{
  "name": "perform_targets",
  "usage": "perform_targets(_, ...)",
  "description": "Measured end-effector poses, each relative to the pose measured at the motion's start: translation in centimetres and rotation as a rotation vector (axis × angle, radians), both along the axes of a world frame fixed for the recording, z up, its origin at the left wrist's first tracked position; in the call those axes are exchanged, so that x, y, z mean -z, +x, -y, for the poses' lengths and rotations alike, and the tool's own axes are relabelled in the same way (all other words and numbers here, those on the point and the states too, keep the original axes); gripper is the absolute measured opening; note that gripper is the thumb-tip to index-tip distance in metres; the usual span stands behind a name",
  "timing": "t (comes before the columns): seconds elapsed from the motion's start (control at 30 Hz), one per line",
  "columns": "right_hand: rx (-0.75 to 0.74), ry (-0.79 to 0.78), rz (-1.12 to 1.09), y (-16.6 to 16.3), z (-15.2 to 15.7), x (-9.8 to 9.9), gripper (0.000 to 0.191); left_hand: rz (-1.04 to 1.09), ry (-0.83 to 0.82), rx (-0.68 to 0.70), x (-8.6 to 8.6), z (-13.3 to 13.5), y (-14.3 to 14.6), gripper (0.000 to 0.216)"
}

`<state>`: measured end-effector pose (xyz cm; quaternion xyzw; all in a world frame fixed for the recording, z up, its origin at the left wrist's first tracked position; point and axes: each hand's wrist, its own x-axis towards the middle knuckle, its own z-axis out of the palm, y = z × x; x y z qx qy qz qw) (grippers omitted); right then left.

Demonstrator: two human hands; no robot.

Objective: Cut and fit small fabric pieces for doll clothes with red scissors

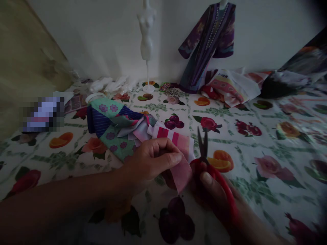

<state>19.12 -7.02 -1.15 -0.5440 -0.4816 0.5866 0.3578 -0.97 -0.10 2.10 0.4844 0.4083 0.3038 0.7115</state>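
Observation:
Between thumb and fingers, my left hand pinches a small pink fabric piece, which hangs toward the right. My right hand grips red-handled scissors, their blades pointing up and slightly parted, just right of the pink piece. Beyond my left hand lies a pink-and-white striped fabric piece. Next to it is a heap of grey-pink scraps on top of a green flowered cloth and a dark blue striped cloth.
A small white mannequin stands at the back, with a purple patterned robe on a stand to its right. Plastic bags lie beside the robe. At left is a blurred-out phone-like object. A fruit-and-flower tablecloth covers the table.

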Motion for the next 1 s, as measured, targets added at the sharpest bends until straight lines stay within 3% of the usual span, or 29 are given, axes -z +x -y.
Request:
perform_targets(0.17, 0.019, -0.012, -0.185, -0.1, -0.6, -0.5, 0.036, 0.134, -0.116, 0.026, -0.2, 0.3, 0.1, 0.012)
perform_targets(0.4, -0.048, -0.134, -0.233, 0.0, -0.3, -0.3, 0.021, 0.130, -0.101, -0.011, -0.3, 0.5, 0.3, 0.010)
perform_targets(0.7, 0.014, -0.185, -0.346, 0.3, -0.5, -0.4, 0.025, 0.004, 0.186, -0.022, 0.2, 0.3, -0.3, 0.012)
perform_targets(1.0, 0.003, -0.161, -0.280, 0.1, -0.6, -1.1, 0.026, 0.029, 0.074, -0.049, 0.4, 0.2, -0.1, 0.014)
